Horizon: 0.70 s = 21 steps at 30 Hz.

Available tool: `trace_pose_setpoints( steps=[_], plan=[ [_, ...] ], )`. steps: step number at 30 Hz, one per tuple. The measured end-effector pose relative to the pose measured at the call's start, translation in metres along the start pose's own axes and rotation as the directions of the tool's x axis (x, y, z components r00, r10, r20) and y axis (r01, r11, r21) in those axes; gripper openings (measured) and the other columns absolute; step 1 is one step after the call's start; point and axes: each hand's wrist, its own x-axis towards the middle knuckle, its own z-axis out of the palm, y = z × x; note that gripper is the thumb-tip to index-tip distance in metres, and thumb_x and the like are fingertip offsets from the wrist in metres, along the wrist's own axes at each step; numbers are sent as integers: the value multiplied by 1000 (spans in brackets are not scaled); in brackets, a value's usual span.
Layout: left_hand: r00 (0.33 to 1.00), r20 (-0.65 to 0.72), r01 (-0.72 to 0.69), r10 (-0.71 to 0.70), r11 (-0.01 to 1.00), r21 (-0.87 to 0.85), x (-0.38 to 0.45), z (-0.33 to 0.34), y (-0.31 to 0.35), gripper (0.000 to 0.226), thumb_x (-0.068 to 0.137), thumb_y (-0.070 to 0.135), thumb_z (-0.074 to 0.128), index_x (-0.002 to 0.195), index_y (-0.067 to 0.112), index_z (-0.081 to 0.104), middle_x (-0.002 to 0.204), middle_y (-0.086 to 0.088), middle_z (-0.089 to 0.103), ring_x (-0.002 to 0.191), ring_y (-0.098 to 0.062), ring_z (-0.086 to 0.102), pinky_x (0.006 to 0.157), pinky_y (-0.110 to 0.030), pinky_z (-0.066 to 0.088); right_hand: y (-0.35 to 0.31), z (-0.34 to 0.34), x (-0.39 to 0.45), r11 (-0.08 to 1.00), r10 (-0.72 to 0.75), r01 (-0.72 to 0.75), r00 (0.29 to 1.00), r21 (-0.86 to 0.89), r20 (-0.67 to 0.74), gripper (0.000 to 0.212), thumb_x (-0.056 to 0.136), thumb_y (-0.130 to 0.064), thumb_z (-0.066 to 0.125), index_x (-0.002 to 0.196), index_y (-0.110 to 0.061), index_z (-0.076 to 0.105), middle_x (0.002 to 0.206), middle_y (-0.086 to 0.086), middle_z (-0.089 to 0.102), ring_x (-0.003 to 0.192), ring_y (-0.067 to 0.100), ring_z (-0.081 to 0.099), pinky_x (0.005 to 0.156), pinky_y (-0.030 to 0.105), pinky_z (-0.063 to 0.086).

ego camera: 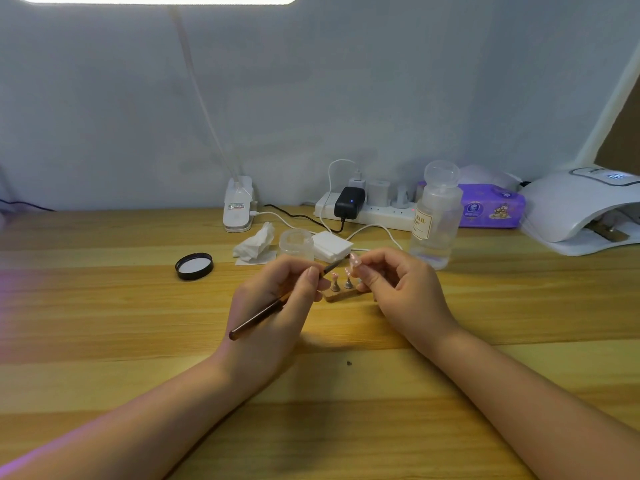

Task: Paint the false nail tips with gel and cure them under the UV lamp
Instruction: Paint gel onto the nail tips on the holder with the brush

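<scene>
My left hand [277, 299] grips a dark brown brush [263, 315] like a pen, its tip pointing up and right. My right hand [398, 289] pinches a small stand with a pink false nail tip [354, 260], and the brush tip meets it. Between my hands a little wooden base [341, 295] on the table carries two more metal stands [341, 284] with pale tips. The white UV lamp [575, 209] sits at the far right, its display lit.
A black jar lid [194, 266] lies left of my hands. Behind them are a crumpled tissue [254, 242], a small clear jar [296, 242], white pads [330, 245], a clear pump bottle [434, 220], a power strip [367, 207], a purple wipes pack [491, 207] and a desk lamp base [238, 206].
</scene>
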Motion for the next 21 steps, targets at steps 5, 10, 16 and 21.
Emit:
trace_pose_setpoints(
  steps=[5, 10, 16, 21],
  plan=[
    [1000, -13, -16, 16, 1000, -2, 0, 1, -1, 14, 92, 35, 56, 100, 34, 67, 92, 5, 74, 89, -17, 71, 77, -36, 59, -3, 0, -2, 998, -57, 57, 997, 9, -52, 16, 89, -14, 64, 87, -30, 64, 77, -3, 67, 72, 10, 62, 64, 24, 53],
    [999, 15, -42, 42, 999, 15, 0, -1, 1, 15, 93, 34, 55, 104, 34, 66, 96, 6, 73, 92, -18, 71, 78, -38, 58, -3, -4, 1, 981, -145, 133, 986, -139, -78, 20, 90, -12, 62, 88, -32, 60, 79, -7, 64, 71, 9, 58, 58, 21, 49],
    [998, 41, -41, 39, 999, 26, 0, 0, 3, 15, 91, 37, 59, 104, 37, 67, 95, 9, 73, 90, -15, 70, 79, -29, 57, 3, -6, 3, 966, -176, 175, 984, -192, 15, 13, 88, -5, 63, 92, -17, 64, 76, -1, 64, 67, 11, 59, 56, 17, 46],
    [998, 59, -42, 38, 998, 55, 0, 1, 0, 19, 90, 37, 60, 108, 39, 67, 97, 11, 73, 92, -12, 70, 79, -22, 55, 4, -4, 3, 953, -208, 203, 978, -227, 1, 10, 86, -4, 65, 91, -12, 68, 77, -10, 61, 69, 4, 56, 59, 9, 41]
  ],
)
